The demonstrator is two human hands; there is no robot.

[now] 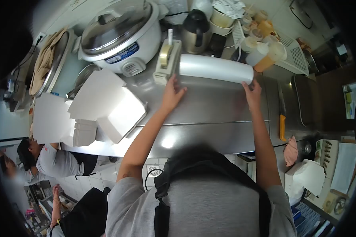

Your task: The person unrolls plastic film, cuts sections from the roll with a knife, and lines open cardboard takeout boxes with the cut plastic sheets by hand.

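A large white roll of plastic film [216, 68] lies sideways across the steel counter in front of me. My left hand [173, 94] is just off the roll's left end, thumb and fingers apart, holding nothing. Close to its fingertips stands a tape dispenser [161, 74] with a roll of yellowish tape. At the roll's right end is my right hand [252, 94]. Its thumb and fingers are spread, and the tips appear to touch the roll's lower edge without closing round it.
Open white takeaway boxes [124, 106] and a large rice cooker [120, 39] are on the left. A thermal jug [196, 31] and sauce bottles [258, 53] stand behind the roll. A yellow-handled knife [282, 126] lies at the right. Other people [59, 160] are at lower left.
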